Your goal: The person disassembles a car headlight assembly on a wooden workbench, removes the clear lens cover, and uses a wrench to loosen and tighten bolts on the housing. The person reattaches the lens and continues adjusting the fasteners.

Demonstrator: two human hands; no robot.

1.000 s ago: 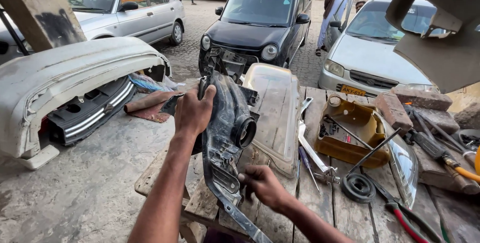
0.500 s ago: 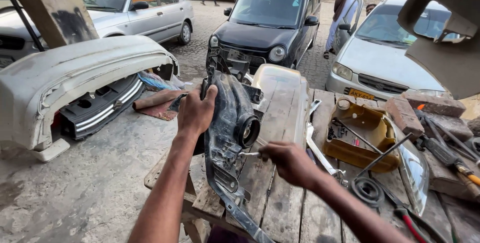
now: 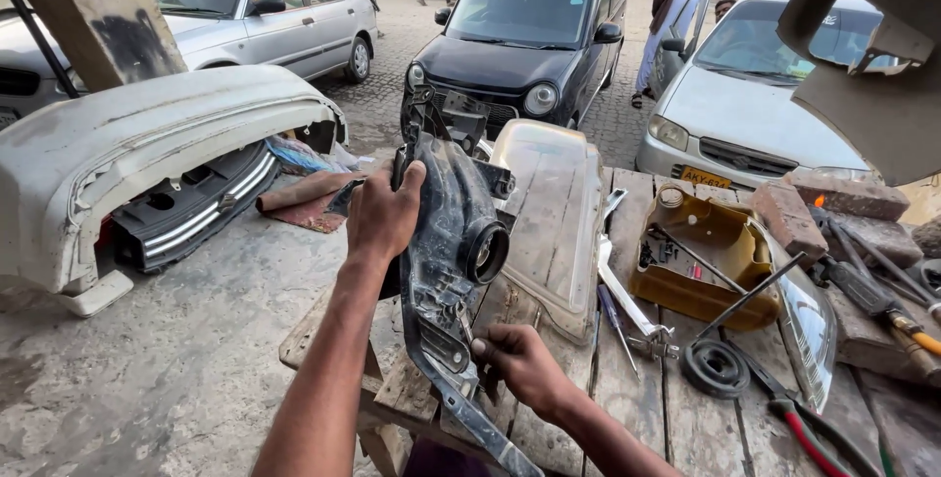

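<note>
Both forearms are bare and enter from the lower edge, reaching forward. The left hand [image 3: 384, 214] is raised, back of the hand toward the camera, fingers curled over in a firm grip, thumb up along the inner side. The right hand [image 3: 520, 367] sits lower and nearer, knuckles up, fingers pinched closed, wrist bent slightly inward.

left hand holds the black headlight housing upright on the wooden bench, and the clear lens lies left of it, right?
Not quite. The head view shows the left hand gripping the headlight housing on the wooden bench, but the clear lens lies to its right.
</note>
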